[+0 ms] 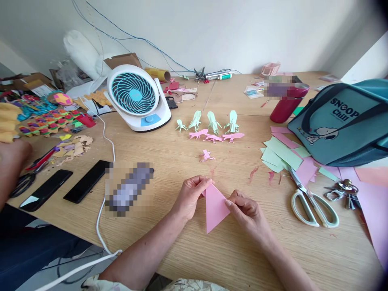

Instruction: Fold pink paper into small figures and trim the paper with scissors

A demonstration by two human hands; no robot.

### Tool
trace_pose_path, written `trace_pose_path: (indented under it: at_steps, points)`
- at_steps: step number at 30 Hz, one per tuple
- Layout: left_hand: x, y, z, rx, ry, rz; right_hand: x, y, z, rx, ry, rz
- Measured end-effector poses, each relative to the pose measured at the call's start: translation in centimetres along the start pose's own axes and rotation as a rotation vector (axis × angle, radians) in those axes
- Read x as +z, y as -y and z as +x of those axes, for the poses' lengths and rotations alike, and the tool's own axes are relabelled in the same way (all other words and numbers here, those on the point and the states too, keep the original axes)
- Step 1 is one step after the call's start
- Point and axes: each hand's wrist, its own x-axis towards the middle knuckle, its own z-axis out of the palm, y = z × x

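A pink sheet of paper [214, 210], folded into a triangle with one corner pointing down, is held just over the table's front part. My left hand [194, 194] pinches its upper left corner between thumb and fingers. At the right corner, my right hand [245, 206] grips the paper in the same way. Beyond them stands a small pink folded paper figure [207, 155]. Behind it are several more pink paper figures [233, 137] and a row of pale green ones [233, 121].
White-handled scissors [313, 208], keys [345, 190] and green paper strips [283, 153] lie right, before a teal bag [348, 121] and red bottle [287, 105]. Left are a white fan [136, 97], its cord, two black phones [87, 182] and another person's arm [12, 165].
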Motion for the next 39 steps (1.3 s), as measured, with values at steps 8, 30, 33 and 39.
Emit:
trace_pose_path:
  at_steps: [8,30,33,39]
  points:
    - [0.0,0.3,0.1,-0.001,-0.025,-0.067,-0.1,-0.3,-0.2,-0.017,0.108,-0.093]
    - [1.0,1.4,-1.1,-0.121,0.148,0.001,0.3,0.1,-0.6,-0.112,0.057,-0.152]
    - [0.6,0.9,-0.7,-0.14,0.079,0.006,0.2,0.1,-0.5,-0.134,0.072,-0.189]
    - [-0.4,0.0,0.6,-0.062,0.038,-0.129,0.2,-0.2,-0.5,-0.137,0.09,-0.266]
